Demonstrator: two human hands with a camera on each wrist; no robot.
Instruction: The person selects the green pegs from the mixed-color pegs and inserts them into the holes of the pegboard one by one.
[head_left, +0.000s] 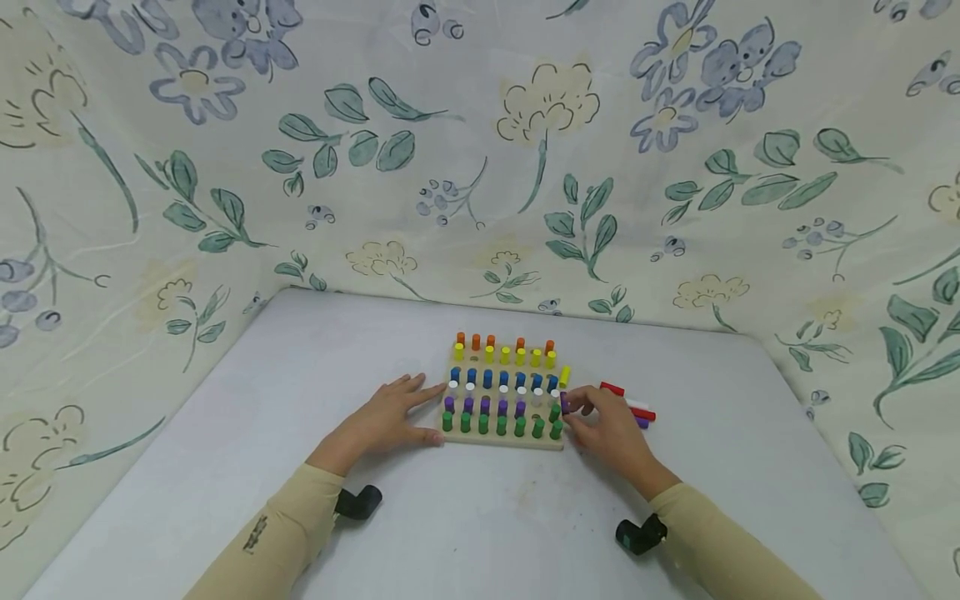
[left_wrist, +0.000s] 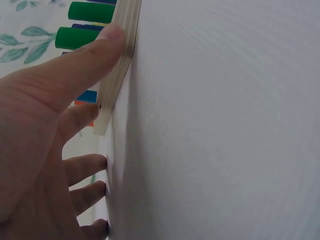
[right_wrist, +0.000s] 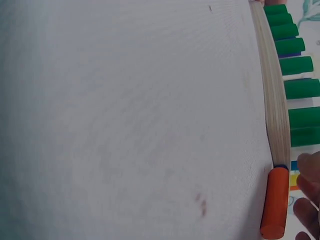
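Note:
A wooden pegboard (head_left: 502, 443) holds rows of orange, yellow, blue, white, purple and green pegs, with a few holes showing between them. My left hand (head_left: 390, 414) lies at its left edge, fingers spread. In the left wrist view the thumb (left_wrist: 107, 40) presses the board's side and the other fingertips rest on the table. At the right edge my right hand (head_left: 611, 429) pinches a purple peg (head_left: 565, 403) between thumb and forefinger. Beside the purple row's end stands a green peg (head_left: 555, 412). In the right wrist view only some fingertips (right_wrist: 310, 167) show; the pinched peg is hidden.
A yellow peg (head_left: 565, 377) leans or lies by the board's right edge. Loose pegs lie beyond the right hand, among them a red peg (head_left: 612, 388). An orange-red peg (right_wrist: 275, 202) lies near the board's corner. Floral cloth (head_left: 480, 167) hangs behind the white table (head_left: 360, 333).

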